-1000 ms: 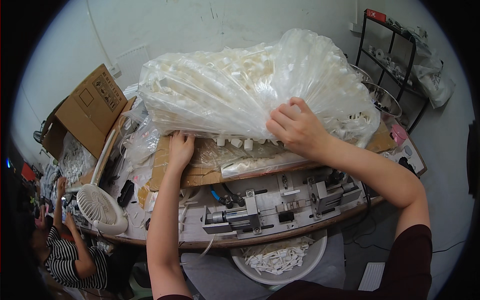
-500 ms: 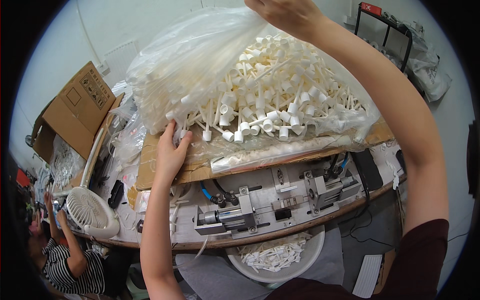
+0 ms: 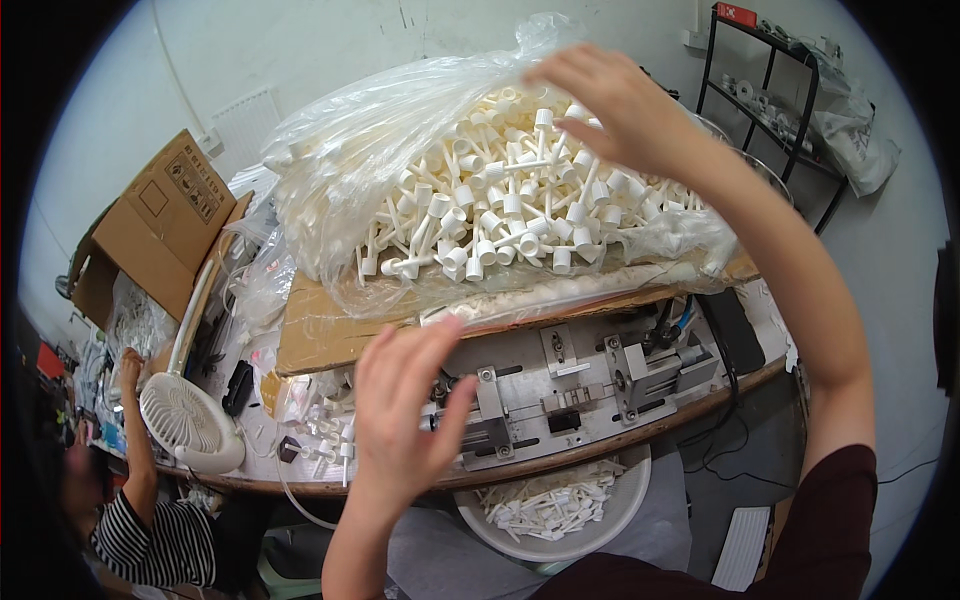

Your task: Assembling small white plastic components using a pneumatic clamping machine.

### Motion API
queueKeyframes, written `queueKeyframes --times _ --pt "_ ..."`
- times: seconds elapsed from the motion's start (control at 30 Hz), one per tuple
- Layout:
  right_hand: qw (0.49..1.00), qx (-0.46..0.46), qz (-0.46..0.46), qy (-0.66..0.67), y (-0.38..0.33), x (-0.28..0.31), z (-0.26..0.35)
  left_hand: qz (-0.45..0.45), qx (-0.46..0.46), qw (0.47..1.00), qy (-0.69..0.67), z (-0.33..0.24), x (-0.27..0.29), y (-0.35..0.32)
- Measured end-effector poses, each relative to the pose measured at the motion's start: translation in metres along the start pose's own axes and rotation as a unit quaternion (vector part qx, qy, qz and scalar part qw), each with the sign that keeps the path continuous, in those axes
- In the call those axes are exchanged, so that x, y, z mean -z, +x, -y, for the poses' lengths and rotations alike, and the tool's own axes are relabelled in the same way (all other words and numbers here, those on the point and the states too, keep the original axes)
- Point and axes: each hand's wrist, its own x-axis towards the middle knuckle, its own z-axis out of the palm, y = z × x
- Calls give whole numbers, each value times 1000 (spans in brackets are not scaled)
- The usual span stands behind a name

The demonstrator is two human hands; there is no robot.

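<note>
A big heap of white plastic pieces [image 3: 520, 200], each a thin stem with a cup-shaped end, spills from a clear plastic bag [image 3: 345, 160]. My right hand [image 3: 625, 110] is over the upper right of the heap, fingers stretched out and holding nothing. My left hand [image 3: 405, 420] hovers in front of the metal clamping fixture [image 3: 575, 400], fingers apart and empty. It hides the fixture's left part. Bag and heap rest on a flattened cardboard sheet [image 3: 315, 335] above the fixture.
Loose white pieces [image 3: 325, 440] lie on the table's front left. Below the edge stands a white basin [image 3: 640, 500] with small white parts. A white fan [image 3: 190, 425] and a cardboard box [image 3: 160, 220] are left, near a person in a striped shirt [image 3: 155, 535]. A black shelf [image 3: 765, 120] stands back right.
My right hand has let go of the bag's top and come down over the heap. My left hand has left the bag's front edge and moved nearer to me and right.
</note>
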Motion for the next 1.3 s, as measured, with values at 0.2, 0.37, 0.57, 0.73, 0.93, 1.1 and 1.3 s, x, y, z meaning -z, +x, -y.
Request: queueKeyframes --times 0.2,0.37,0.57,0.73,0.93,1.1,1.3 --pt "990 -114 59 61 -67 8 76 -10 15 998 -60 -22 -34 18" --pt "975 -198 36 92 -78 -37 91 -48 29 998 14 5 -91 62" --pt "939 -289 30 185 -83 -44 99 -9 32 999 39 20 -118 84" --pt "909 -353 1 222 -85 -50 104 16 47 997 54 21 -113 85" --pt "885 -389 29 254 -82 -45 103 19 63 998 -8 30 -109 80" --pt "876 -385 -5 292 -90 -31 101 -2 78 996 -44 26 -96 77" --pt "909 -305 -104 265 -108 -30 101 -64 101 981 -152 24 -98 79"
